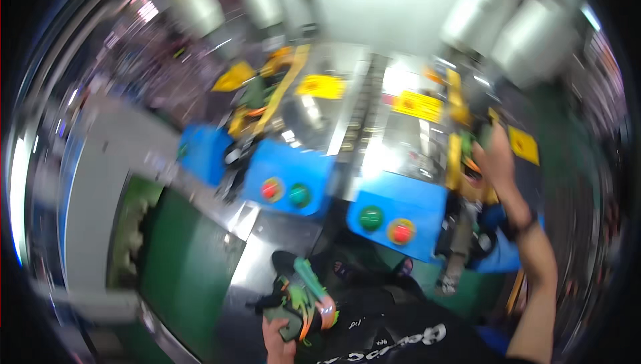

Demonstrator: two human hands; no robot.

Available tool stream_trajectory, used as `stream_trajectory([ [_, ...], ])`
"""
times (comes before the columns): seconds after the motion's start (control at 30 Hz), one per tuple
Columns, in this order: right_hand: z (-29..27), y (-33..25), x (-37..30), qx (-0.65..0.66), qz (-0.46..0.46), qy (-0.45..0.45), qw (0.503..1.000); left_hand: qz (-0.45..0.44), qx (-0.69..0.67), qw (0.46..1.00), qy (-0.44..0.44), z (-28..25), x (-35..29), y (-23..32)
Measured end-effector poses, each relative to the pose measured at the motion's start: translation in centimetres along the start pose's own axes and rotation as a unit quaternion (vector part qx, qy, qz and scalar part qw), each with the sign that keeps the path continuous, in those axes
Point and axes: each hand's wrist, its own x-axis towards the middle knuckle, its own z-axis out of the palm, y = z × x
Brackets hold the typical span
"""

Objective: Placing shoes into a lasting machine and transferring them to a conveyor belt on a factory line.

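"what have you got?"

"it looks like a shoe point(300, 302), green with bits of orange. it's down low, by my black shirt point(415, 310)."

"is your hand tight on it?"

"yes, my left hand point(276, 336) is closed round its dark green end."

"is it hard to hold?"

"i don't think so. i guess it's light, soft and bendy, and a drop wouldn't break it. i'd grab the thick end, not the pale green strip point(308, 277), because that could flop or slip. a big squeeze might squash it."

"and your other hand?"

"my right hand point(495, 160) is up by a yellow part point(454, 157) of the right machine point(415, 134). it's too blurry, so i can't tell if my fingers are apart or pinching."

"what's close by?"

"two blue boxes point(287, 169), each with a red button point(272, 190) and a green button point(300, 194)."
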Motion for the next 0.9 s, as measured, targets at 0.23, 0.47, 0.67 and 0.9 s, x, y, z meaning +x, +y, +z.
stream_trajectory([
  [0.23, 11.9, -15.2, -13.8, -0.021, -0.256, -0.082, 0.963, -0.090, -0.002, 0.994, -0.066, 0.0, 4.0, 2.5],
  [0.47, 17.1, -14.5, -15.4, -0.116, -0.304, -0.149, 0.934, -0.017, 0.004, 1.000, -0.001, -4.8, 2.6, 2.3],
  [0.67, 16.8, -16.9, -27.5, 0.237, -0.327, -0.284, 0.869, 0.042, -0.074, 0.993, 0.084, -8.9, -2.8, 2.1],
  [0.9, 19.5, -19.3, -37.8, 0.355, -0.225, -0.511, 0.749, 0.205, 0.163, 0.939, 0.221, -14.5, -0.5, 1.9],
])
